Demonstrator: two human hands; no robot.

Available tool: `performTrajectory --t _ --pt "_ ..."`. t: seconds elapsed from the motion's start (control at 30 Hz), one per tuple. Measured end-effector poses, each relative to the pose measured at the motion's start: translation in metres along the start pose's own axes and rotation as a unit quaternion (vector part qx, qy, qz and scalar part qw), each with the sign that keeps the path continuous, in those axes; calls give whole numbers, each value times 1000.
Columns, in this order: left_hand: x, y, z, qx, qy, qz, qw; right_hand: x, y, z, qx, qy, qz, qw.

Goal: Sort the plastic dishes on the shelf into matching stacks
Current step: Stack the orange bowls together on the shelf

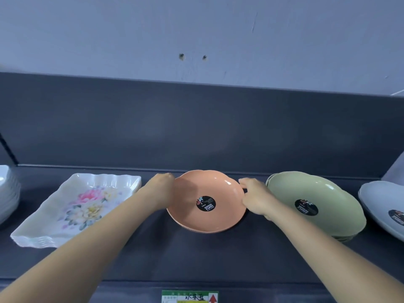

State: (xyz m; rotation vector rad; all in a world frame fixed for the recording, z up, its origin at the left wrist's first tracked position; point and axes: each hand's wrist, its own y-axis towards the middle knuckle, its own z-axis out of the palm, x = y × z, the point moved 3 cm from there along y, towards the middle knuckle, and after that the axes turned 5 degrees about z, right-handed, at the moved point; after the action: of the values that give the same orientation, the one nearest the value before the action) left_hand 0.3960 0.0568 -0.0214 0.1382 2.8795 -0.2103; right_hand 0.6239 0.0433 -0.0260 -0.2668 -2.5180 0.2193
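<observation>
Five groups of dishes sit in a row on the dark shelf [196, 254], and two hands are at the middle one. That is the orange plate [220, 213], lying flat at the centre of the shelf with one round black sticker [206, 203] in its well. I can't tell whether more orange plates lie under it.

The left hand [162, 186] is at the plate's left rim, fingers curled round the edge with the tips hidden. The right hand [254, 197] pinches the right rim, thumb on top.

Just beside the right hand is a stack of green plates [336, 206]. At least three rims show along its lower edge, and the top plate carries a black sticker too. Further right, cut off by the frame, is a grey plate [380, 197] with a third sticker.

Left of the orange plate is a stack of white flowered trays [72, 211], several edges layered, too fine to count. At the far left stands a pile of white bowls [7, 193].

One price label [189, 297] hangs on the shelf's front edge. The wall [196, 29] behind has two small holes.
</observation>
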Motion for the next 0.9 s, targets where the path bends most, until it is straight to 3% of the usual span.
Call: performTrajectory --t 0.3,0.6,0.73,0.9 --pt "10 -29 3 -1 -52 71 996 -19 -13 0 38 31 -13 999" --pt "35 -67 -37 -136 -103 159 972 44 -61 -1 -13 38 -105 994" --pt "85 -105 -61 -197 -108 156 962 97 -85 21 -30 48 -147 988" --pt "200 -171 -97 -264 -106 103 953 186 -124 77 -1 72 -207 976"
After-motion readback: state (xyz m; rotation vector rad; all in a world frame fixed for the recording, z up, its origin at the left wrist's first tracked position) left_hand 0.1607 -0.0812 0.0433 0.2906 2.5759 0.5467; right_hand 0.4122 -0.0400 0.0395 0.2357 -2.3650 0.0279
